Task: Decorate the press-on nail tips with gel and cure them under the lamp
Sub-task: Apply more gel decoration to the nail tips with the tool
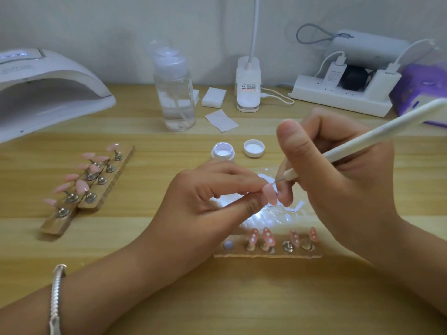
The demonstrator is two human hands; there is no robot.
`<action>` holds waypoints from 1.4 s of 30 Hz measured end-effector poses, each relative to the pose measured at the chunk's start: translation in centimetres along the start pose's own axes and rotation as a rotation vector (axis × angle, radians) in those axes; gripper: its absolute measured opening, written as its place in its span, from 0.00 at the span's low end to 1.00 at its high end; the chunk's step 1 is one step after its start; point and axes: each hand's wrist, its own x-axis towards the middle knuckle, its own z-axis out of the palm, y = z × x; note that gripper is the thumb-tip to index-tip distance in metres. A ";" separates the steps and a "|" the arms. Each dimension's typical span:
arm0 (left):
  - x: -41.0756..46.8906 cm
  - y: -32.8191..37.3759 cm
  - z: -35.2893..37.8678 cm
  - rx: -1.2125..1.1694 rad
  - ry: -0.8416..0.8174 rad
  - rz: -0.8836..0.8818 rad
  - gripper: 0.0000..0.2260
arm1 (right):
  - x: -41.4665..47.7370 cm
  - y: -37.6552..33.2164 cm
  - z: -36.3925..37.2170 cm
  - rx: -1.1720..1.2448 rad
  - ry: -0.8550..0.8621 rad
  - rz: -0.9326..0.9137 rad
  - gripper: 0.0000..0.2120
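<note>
Head view: left hand (205, 192) pinches the nail tip (269, 194), right hand (338, 170) grips the pen (362, 143); best to brace both, dab lightly.

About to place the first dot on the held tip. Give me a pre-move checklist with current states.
1. The nail tip is pinched in the left hand: ok.
2. The dotting pen is gripped by the right hand, with its needle at the tip's upper edge: ok.
3. Gel loaded on the needle: cannot tell.
4. The gel jar is open, with the lid beside it: ok.
5. The front stand has a free holder at its left end: ok.
6. The curing lamp has its panel lit: ok.
</note>
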 end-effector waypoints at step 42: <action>-0.1 -0.3 0.0 0.019 0.003 0.018 0.05 | 0.1 0.2 -0.1 0.024 -0.072 0.004 0.16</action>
